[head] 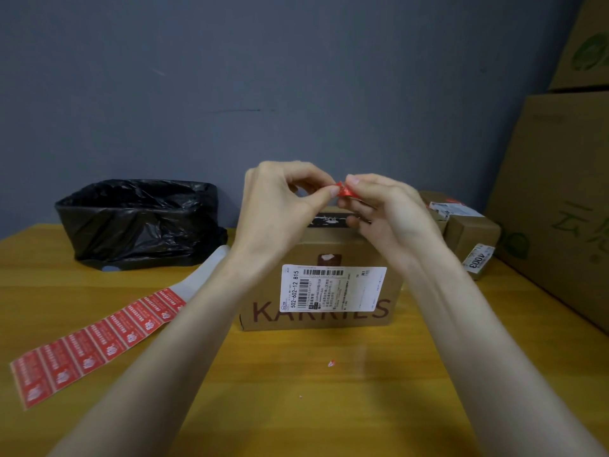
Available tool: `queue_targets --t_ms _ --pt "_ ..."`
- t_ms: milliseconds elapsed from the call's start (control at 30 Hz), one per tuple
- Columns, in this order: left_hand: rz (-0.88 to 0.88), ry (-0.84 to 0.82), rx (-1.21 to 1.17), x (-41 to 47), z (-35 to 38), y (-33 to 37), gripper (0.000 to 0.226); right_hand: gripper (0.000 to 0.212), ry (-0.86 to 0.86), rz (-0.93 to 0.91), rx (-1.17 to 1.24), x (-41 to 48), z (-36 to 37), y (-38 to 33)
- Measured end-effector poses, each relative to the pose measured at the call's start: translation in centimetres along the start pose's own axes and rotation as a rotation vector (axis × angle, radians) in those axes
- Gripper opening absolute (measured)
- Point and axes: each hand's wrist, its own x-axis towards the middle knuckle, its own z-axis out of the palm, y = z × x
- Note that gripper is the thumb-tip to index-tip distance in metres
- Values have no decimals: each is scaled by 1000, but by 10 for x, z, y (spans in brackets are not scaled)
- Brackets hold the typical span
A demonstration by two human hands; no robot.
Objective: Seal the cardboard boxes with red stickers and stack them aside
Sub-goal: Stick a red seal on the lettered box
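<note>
A brown cardboard box (270, 311) printed KARRIES, with a white shipping label on its front, stands at the middle of the wooden table. Above its top, my left hand (280, 202) and my right hand (385, 212) both pinch one small crumpled red sticker (342, 190) between thumb and fingertips. A long strip of red stickers (95, 341) lies flat on the table at the left, its far end bare white backing. Two smaller cardboard boxes (471, 232) sit at the right behind my right hand.
A bin lined with a black bag (138, 219) stands at the back left. Large cardboard cartons (557, 192) are piled along the right edge. A tiny red scrap (331, 363) lies on the table (313, 407) in front of the box. A grey wall is behind.
</note>
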Motion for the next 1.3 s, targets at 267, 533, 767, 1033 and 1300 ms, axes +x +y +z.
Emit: queue_targets --t_ms 267,533,767,1033,1300 --pt "-381 -51 -373 6 -9 -8 16 13 11 -145 -76 6 -8 3" --pt "-351 -90 -371 2 -4 -4 11 11 58 -364 -367 -2 7 7" --pt "-302 -30 -254 1 -15 -7 10 40 126 -316 -488 0 23 4" --pt "-425 -37 -433 13 -64 -31 11 22 72 -444 -704 23 73 3" --pt "-582 42 -352 29 -112 -64 17 7 -45 -536 -784 48 146 14"
